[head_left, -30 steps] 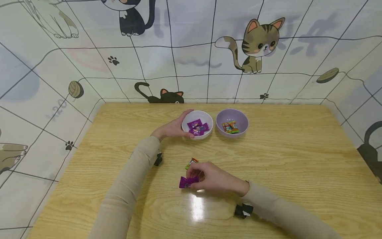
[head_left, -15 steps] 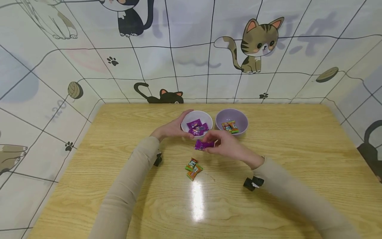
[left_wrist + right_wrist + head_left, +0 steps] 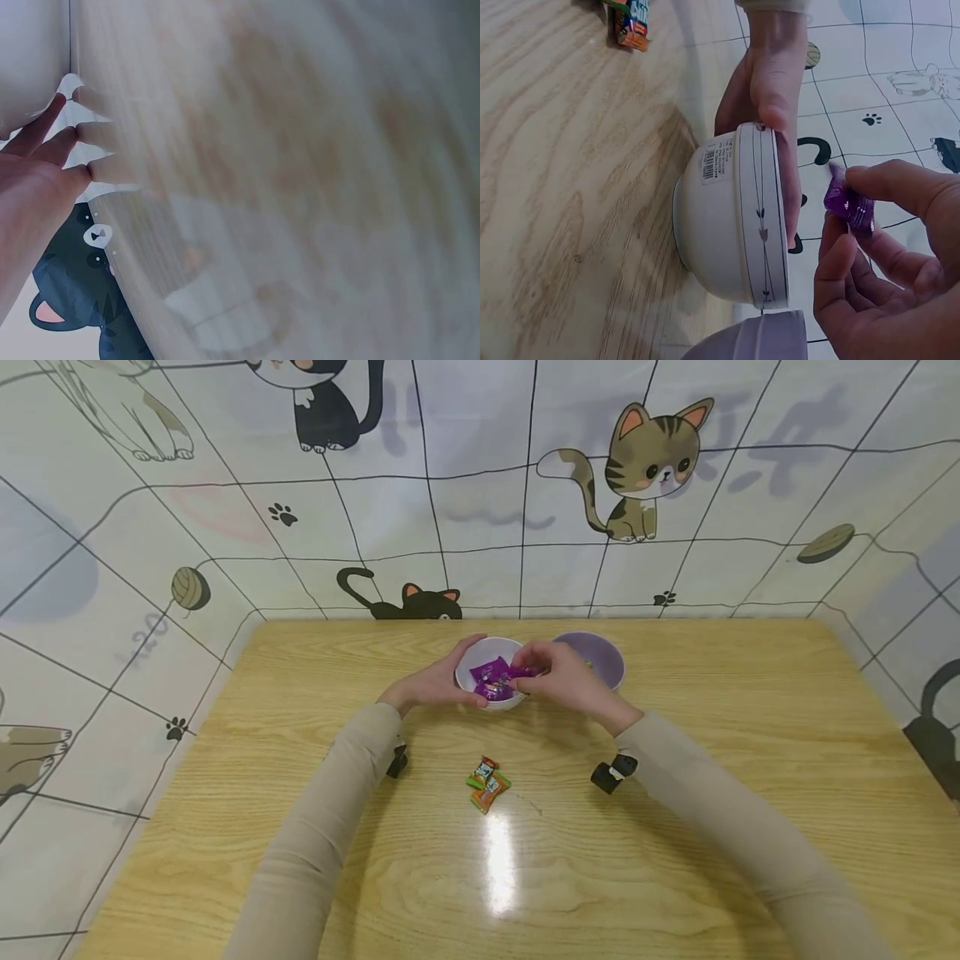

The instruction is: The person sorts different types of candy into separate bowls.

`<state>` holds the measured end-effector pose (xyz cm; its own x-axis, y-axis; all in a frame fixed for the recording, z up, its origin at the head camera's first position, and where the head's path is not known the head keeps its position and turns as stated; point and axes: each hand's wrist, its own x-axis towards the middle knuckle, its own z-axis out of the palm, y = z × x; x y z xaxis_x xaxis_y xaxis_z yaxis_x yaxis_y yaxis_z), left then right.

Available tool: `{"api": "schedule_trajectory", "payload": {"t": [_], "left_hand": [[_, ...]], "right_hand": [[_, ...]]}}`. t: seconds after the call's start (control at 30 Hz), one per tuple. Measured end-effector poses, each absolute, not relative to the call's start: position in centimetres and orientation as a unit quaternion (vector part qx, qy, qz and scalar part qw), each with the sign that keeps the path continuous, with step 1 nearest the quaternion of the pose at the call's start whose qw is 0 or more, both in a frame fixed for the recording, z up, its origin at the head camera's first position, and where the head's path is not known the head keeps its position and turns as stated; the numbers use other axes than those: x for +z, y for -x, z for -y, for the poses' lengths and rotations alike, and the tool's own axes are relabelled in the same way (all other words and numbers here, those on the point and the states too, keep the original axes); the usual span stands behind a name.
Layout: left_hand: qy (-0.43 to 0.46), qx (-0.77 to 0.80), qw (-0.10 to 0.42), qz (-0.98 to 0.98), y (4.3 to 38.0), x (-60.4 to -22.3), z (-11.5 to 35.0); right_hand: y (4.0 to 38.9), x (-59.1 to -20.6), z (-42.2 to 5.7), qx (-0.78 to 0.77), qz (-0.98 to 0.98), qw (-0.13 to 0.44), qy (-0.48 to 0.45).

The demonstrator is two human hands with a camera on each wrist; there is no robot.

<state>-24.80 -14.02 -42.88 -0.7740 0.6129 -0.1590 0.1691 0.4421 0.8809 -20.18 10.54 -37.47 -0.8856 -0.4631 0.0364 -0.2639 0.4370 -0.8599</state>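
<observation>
My left hand grips the left side of a white bowl, thumb at the near side and fingers round the back. Several purple-wrapped candies lie in the bowl. Over its right rim, my right hand pinches another purple-wrapped candy between thumb and fingers, clear of the bowl's mouth in the right wrist view. Right beside the white bowl stands a lilac bowl, partly hidden behind my right hand. In the left wrist view, the left fingers reach to the bowl's wall.
Two orange-and-green wrapped candies lie together on the wooden table, nearer me than the bowls. A cat-patterned cloth wall rises behind the table's far edge and along both sides.
My right hand has picked the purple candy up from the table and carried it away from me to above the white bowl, uncovering the orange-and-green candies. The left hand stays on the bowl.
</observation>
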Motion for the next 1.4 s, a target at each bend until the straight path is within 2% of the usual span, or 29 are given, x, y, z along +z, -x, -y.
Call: {"api": "schedule_trajectory", "payload": {"t": [0.17,0.43,0.67,0.83,1.1,1.4], "left_hand": [[-0.239,0.474,0.242,-0.812,24.8,-43.1,14.1],[-0.247,0.470,0.229,-0.816,24.8,-43.1,14.1],[-0.245,0.466,0.230,-0.819,25.0,-43.2,14.2],[-0.242,0.461,0.230,-0.822,25.0,-43.4,14.2],[-0.234,0.461,0.234,-0.823,25.0,-43.2,14.3],[-0.230,0.462,0.237,-0.823,25.0,-43.2,14.2]], "right_hand": [[20.3,-37.6,-10.4,-0.494,-0.836,0.114,0.210],[17.5,-38.8,-10.4,-0.475,-0.824,0.101,0.292],[15.2,-40.0,-9.4,-0.450,-0.801,0.153,0.362],[14.3,-40.6,-8.8,-0.437,-0.793,0.166,0.390],[14.5,-41.7,-7.6,-0.375,-0.809,0.142,0.430],[15.6,-42.6,-6.9,-0.315,-0.805,0.176,0.471]]}}
